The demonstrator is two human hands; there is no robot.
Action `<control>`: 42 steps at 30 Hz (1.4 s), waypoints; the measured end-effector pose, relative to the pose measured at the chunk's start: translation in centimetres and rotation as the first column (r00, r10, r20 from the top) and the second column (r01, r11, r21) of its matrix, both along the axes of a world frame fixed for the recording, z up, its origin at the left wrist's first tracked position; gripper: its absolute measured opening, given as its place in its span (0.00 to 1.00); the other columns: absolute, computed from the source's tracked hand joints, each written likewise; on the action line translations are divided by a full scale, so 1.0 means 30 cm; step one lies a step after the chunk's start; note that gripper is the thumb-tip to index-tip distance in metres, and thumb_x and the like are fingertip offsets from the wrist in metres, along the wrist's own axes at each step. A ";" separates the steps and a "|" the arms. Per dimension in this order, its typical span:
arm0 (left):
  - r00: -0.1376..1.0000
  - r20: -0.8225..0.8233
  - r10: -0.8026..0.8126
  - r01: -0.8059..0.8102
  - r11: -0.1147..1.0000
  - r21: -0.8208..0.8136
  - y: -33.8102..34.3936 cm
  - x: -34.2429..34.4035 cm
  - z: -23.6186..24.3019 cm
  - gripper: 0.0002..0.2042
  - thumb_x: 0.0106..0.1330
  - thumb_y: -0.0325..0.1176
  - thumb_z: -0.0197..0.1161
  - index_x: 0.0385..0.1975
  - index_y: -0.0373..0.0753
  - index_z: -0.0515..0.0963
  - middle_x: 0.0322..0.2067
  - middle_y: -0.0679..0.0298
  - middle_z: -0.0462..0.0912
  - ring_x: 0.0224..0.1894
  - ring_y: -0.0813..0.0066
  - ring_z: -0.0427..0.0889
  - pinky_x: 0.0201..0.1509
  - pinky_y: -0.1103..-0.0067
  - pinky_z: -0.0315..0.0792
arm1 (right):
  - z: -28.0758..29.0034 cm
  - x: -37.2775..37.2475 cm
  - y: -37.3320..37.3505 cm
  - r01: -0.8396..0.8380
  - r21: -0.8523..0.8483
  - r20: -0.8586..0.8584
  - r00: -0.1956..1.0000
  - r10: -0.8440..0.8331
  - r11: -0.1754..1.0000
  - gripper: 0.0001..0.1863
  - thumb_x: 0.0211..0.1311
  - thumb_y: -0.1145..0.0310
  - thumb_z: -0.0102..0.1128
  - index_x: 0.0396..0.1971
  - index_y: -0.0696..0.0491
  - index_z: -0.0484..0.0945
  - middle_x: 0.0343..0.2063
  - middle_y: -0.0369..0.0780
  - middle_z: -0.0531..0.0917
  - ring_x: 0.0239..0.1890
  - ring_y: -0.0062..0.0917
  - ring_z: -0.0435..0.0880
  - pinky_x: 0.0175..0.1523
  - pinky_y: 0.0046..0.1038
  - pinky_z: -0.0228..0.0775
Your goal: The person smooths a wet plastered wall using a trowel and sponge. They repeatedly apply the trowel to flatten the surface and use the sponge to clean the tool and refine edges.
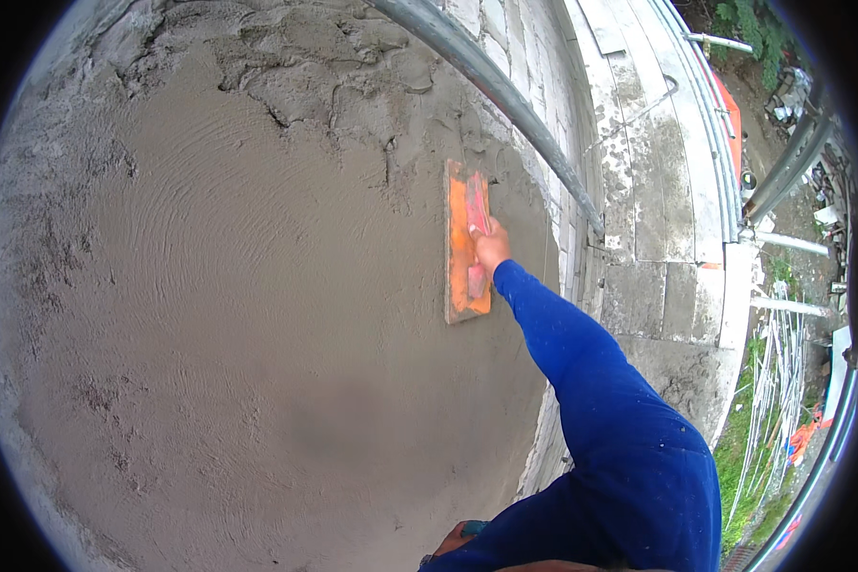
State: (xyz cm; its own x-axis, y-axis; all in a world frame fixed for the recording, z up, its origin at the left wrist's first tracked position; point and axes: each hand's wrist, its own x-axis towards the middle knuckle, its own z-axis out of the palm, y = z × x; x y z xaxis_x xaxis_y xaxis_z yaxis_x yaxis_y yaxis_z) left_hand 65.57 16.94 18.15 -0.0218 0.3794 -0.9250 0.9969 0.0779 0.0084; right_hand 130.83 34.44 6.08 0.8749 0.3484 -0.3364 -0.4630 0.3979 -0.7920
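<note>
My right hand [491, 246] grips the pink handle of an orange plastering float [462, 191], which lies flat against a wall of wet grey plaster [286, 257], near its right edge. At the bottom, my left hand [456, 540] is partly hidden by my blue sleeve, its fingers closed by a small teal thing [475, 527] that I cannot make out. Rough, lumpy plaster [296, 76] covers the upper part of the wall, while the middle shows smoother, streaked plaster.
A metal scaffold pole [486, 86] crosses diagonally above the float. Grey scaffold planks [639, 191] run down the right side beside pale blockwork [496, 29]. Beyond them are more poles [791, 172], orange sheeting [729, 110] and ground below with grass, foliage and heaped thin rods [777, 400].
</note>
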 end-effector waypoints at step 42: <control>0.939 0.257 0.227 -0.211 0.974 -0.087 0.067 0.148 -0.034 0.26 0.67 0.31 0.66 0.64 0.37 0.68 0.53 0.61 0.80 0.54 0.72 0.79 0.61 0.77 0.72 | 0.286 -0.077 0.013 -0.010 -0.055 0.347 0.937 0.028 0.998 0.25 0.67 0.65 0.64 0.58 0.64 0.73 0.46 0.59 0.83 0.51 0.53 0.83 0.56 0.38 0.74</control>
State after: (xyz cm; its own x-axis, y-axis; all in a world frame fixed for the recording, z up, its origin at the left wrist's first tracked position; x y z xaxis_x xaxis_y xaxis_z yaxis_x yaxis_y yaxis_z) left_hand 70.00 18.94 17.13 0.1491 0.3392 -0.9288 0.9179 0.3019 0.2576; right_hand 128.51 34.82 14.67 0.9339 0.3562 -0.0303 -0.1620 0.3461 -0.9241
